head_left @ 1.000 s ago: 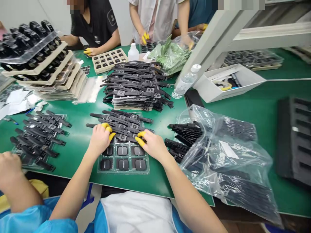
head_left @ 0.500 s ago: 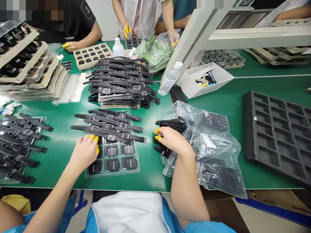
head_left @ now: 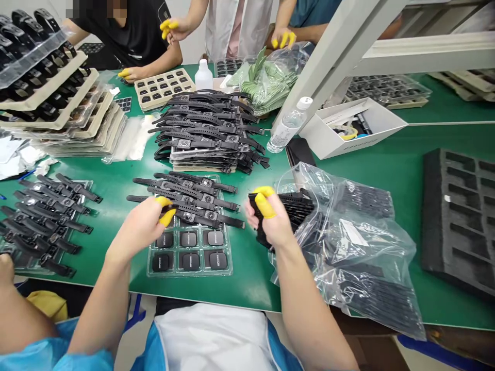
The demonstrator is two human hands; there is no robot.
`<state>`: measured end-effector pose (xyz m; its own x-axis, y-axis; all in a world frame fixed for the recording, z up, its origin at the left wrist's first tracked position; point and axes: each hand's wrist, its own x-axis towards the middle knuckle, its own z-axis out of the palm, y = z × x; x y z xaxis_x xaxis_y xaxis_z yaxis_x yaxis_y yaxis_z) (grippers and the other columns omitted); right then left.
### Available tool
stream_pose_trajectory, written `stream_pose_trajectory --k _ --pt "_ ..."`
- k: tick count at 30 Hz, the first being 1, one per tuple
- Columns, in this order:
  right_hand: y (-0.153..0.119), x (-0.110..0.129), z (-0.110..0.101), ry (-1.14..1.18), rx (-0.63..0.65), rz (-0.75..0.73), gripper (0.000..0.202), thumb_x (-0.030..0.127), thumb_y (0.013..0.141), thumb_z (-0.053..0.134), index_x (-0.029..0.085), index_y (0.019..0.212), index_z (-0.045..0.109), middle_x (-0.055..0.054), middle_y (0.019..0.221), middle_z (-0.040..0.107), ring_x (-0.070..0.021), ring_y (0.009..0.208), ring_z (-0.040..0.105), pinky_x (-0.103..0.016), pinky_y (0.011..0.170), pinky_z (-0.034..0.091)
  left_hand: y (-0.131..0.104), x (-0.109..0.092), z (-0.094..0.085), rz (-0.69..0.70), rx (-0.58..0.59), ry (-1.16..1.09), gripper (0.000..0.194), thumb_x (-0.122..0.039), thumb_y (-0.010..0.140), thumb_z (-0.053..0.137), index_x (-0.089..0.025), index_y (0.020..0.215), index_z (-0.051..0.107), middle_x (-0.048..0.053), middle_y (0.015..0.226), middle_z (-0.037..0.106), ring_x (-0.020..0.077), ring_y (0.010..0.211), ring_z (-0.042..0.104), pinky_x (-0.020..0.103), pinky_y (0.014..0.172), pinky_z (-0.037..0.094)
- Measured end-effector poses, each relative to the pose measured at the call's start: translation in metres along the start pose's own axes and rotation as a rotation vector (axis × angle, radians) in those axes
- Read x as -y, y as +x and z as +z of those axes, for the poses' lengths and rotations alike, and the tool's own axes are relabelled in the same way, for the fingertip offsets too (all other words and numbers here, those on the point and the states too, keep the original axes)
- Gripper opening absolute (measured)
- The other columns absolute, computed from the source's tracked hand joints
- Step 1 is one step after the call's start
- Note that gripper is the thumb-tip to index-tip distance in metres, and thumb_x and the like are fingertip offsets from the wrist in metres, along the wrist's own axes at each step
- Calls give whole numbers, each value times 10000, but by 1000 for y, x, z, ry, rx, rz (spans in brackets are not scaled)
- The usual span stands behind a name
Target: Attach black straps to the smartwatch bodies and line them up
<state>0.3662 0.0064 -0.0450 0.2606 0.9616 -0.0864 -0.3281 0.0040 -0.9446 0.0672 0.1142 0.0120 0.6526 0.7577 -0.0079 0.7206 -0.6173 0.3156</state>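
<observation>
My right hand [head_left: 273, 216] grips a black watch strap [head_left: 255, 206] upright beside the bundle of black straps [head_left: 296, 206] at the mouth of a clear bag. Yellow covers are on its thumb and finger. My left hand [head_left: 143, 221], its fingertips also in yellow covers, is bent in a pinch over the left part of a clear plastic tray [head_left: 174, 273]. A small dark bit shows at its fingertips, but I cannot tell if it is held. Black watches with straps [head_left: 189, 198] lie across the tray's back rows. Square black watch bodies [head_left: 189, 238] sit in the front pockets.
A tall pile of strapped watches [head_left: 209, 129] stands behind the tray. More watches [head_left: 46, 221] lie at left, before stacked trays [head_left: 77, 123]. A water bottle [head_left: 290, 126], a white box [head_left: 356, 129] and a black foam tray [head_left: 460, 221] are at right. Co-workers' hands [head_left: 174, 31] show across the table.
My left hand has lifted off the tray's watch bodies to the strap ends. My right hand has turned upward with a strap in its grip. The view has shifted left.
</observation>
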Motion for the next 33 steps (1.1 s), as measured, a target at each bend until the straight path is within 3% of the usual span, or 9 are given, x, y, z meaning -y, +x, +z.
stream_pose_trajectory --k 3,5,8,11,16,22,27,33 --pt "-5 -12 32 179 184 186 499 729 867 668 244 843 556 62 607 422 -84 449 254 -237 421 171 24 -27 15 16 -68 -559 198 -339 1050 499 -198 1190 511 100 1125 741 205 931 729 342 820 585" --pt "-8 -21 44 198 219 213 468 685 875 694 236 860 567 62 608 463 -86 450 316 -231 418 212 39 -42 40 59 -57 -744 195 -328 1063 470 -189 1199 475 115 1131 731 183 903 729 328 807 595" --pt "-9 -31 47 157 223 189 389 605 920 705 262 942 524 80 602 562 -100 435 407 -233 428 325 52 -53 79 133 -62 -739 291 -255 1041 475 -172 1319 477 148 1254 703 220 1093 725 365 936 604" --pt "-9 -34 44 90 246 177 370 589 941 686 255 963 527 96 557 564 -93 404 388 -230 426 317 52 -50 96 279 -66 -622 452 -132 995 446 -188 1442 487 139 1397 655 245 1291 656 408 1092 561" --pt "-8 -31 41 62 311 211 352 553 936 690 220 917 578 70 549 576 -89 410 385 -246 432 263 47 -41 91 497 -173 -542 610 -14 928 386 -215 1487 523 116 1422 652 242 1352 610 451 1155 530" --pt "-7 -34 43 159 265 203 343 525 922 720 222 908 561 82 519 559 -84 407 363 -230 425 265 47 -43 93 478 -263 -537 569 -4 944 396 -209 1450 553 115 1356 679 238 1301 635 428 1105 566" --pt "-6 -31 45 292 244 281 371 517 872 771 222 887 546 91 490 532 -70 387 320 -204 395 243 46 -45 93 462 -260 -512 550 -35 977 407 -225 1478 532 121 1326 644 241 1263 633 419 1073 576" --pt "-5 -26 43 295 208 370 439 542 815 828 220 837 530 95 466 509 -52 370 280 -181 370 198 43 -44 84 506 -156 -561 479 -193 1066 404 -216 1539 479 147 1335 591 257 1249 605 442 1083 563"
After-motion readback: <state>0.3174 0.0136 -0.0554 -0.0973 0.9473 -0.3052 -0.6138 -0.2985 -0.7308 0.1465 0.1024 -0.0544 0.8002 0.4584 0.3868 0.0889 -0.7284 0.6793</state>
